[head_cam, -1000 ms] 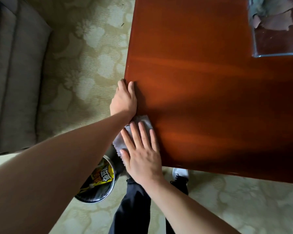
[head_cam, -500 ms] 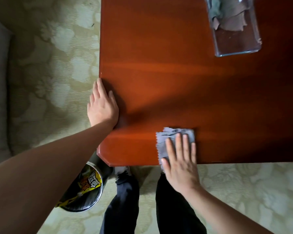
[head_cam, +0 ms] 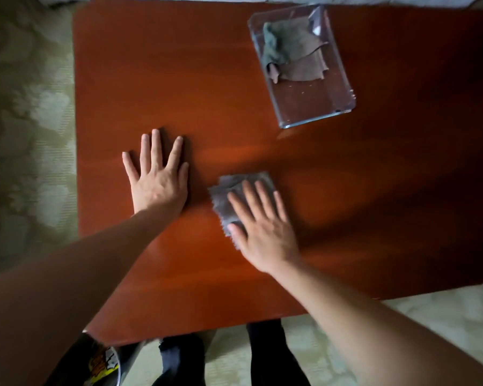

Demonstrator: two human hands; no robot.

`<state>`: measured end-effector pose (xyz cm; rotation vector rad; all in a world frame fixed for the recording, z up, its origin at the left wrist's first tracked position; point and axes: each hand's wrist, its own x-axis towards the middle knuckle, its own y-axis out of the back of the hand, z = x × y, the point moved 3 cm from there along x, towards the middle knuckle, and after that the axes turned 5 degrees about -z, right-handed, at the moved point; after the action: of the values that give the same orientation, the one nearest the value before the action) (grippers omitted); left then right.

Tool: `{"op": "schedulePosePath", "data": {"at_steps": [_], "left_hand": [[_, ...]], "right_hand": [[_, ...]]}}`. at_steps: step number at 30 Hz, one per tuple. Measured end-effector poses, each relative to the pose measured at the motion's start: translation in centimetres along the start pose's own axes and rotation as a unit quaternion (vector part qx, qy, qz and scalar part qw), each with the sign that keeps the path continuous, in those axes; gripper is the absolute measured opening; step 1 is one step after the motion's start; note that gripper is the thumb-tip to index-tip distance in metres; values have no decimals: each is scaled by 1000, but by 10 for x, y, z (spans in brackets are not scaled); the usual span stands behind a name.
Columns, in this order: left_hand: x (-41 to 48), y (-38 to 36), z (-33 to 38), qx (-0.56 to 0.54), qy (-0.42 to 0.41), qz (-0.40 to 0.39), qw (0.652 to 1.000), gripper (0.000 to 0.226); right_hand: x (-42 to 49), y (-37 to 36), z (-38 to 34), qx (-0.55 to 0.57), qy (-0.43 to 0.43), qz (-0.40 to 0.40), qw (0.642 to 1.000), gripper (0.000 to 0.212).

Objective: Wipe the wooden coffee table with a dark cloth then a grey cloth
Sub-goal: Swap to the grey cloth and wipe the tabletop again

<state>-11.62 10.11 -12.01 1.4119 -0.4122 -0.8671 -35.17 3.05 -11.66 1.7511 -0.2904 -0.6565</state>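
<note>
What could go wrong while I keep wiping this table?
The right hand only presses flat on the grey cloth, so the cloth could bunch or slip out. A wide sweep toward the far right could knock the clear tray holding spare cloths.

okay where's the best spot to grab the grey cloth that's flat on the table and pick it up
Probably the grey cloth at its far-left corner, pinched from above. It lies flat on the table and the right hand covers its near side; that corner shows free.
</note>
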Motion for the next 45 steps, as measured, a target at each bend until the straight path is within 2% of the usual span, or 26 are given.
{"op": "schedulePosePath", "data": {"at_steps": [3, 7, 9, 11, 13, 15, 17, 19, 21, 27, 31, 33, 38, 42, 45], "left_hand": [[19, -8, 59, 3, 3, 5, 1000, 59], [33, -15, 113, 2, 27, 16, 1000, 62], [33, -18, 121, 6, 52, 32, 998, 62], [32, -19, 120, 13, 57, 46, 997, 61], [32, -21, 119, 12, 53, 55, 997, 59], [33, -21, 119, 3, 52, 61, 997, 58], [32, -20, 120, -2, 49, 63, 997, 56], [33, -18, 120, -4, 45, 62, 997, 55], [33, -17, 120, -3, 49, 67, 997, 54], [34, -14, 122, -5, 53, 68, 996, 55], [31, -12, 126, -11, 32, 65, 997, 57], [27, -10, 125, -17, 0, 63, 998, 57], [9, -15, 126, -6, -86, 49, 995, 56], [3, -16, 123, 31, -99, 31, 994, 59], [2, -16, 124, 40, -95, 28, 994, 59]], "right_hand": [[21, 19, 103, -15, -92, 15, 996, 67], [36, 42, 208, 26, -235, 18, 971, 73], [40, 46, 224, 47, -289, 15, 956, 74], [47, 46, 206, 46, -315, 34, 947, 74], [51, 42, 164, 25, -253, 48, 966, 71], [48, 33, 111, 19, -128, 37, 991, 69], [37, 28, 69, 23, -41, 9, 999, 69], [21, 23, 54, 15, 12, -9, 1000, 67], [6, 19, 69, 3, 44, -13, 999, 66], [-53, 14, 170, -26, -125, -15, 992, 67], [-82, 7, 144, -8, -185, -35, 982, 68], [-94, -2, 99, 8, -155, -48, 987, 67], [-133, -27, -13, 45, -16, -59, 997, 67], [-146, -31, 1, 16, 27, -45, 998, 65], [-166, -31, 57, -1, -10, -43, 999, 65]]}}
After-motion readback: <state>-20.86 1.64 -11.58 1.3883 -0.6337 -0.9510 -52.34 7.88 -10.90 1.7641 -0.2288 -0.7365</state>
